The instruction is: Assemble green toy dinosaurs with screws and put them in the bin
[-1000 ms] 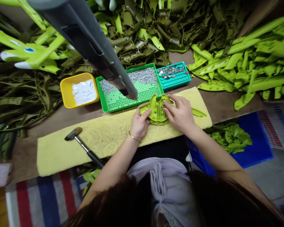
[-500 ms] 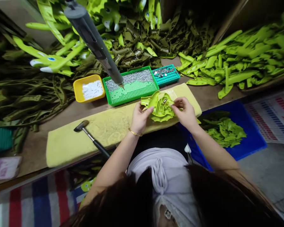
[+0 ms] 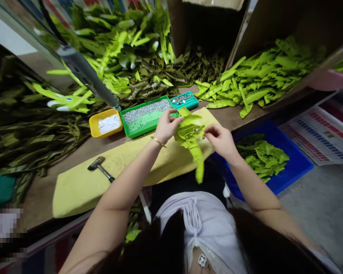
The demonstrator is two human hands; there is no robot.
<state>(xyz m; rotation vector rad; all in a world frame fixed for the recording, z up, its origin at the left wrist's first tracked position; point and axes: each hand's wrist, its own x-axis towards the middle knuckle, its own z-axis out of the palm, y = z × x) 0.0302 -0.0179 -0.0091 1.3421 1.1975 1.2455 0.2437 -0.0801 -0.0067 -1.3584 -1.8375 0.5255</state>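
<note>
My left hand pinches a lime-green plastic toy shell by its upper left edge. The hollow, ribbed inside of the shell faces up, with a small metallic piece in it, and a long narrow part hangs down toward my lap. At the shell's right edge, the thumb and fingers of my right hand are closed together; whatever they pinch is too small to make out. Beneath the shell lies a yellow padded board. A hammer rests on its left part, its handle partly hidden by my left forearm.
Beyond the board stand a yellow tub of white pieces, a green tray of small metal parts and a teal tray. A grey electric screwdriver hangs at left. Green parts pile at right; a blue bin stands below.
The shell has turned so its long part points down toward me. My left hand has shifted to its upper left edge, and my right hand stays at its right side. The view has shifted.
</note>
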